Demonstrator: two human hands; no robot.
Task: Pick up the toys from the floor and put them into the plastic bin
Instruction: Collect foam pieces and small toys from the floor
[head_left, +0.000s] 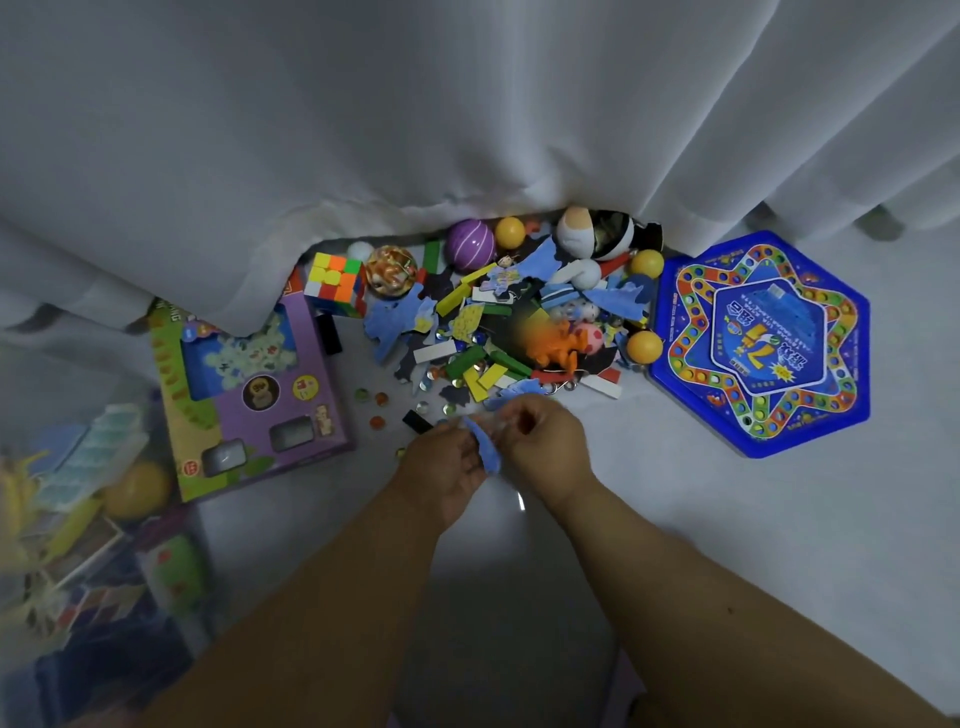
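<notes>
A heap of small toys (498, 322) lies on the pale floor under a white curtain: coloured blocks, blue puzzle pieces, balls, an orange figure (556, 348), a colour cube (335, 283). Just in front of the heap my left hand (441, 462) and my right hand (545, 441) meet. Both pinch a blue puzzle piece (485, 447) that hangs between them. The clear plastic bin (78, 519) stands at the lower left, blurred, with toys inside, including a yellow ball (136, 488).
A purple toy box (249, 395) lies flat left of the heap, next to the bin. A blue hexagonal game board (761, 343) lies to the right. The white curtain (467, 130) hangs over the far side. Small coloured beads (376, 410) are scattered between box and hands.
</notes>
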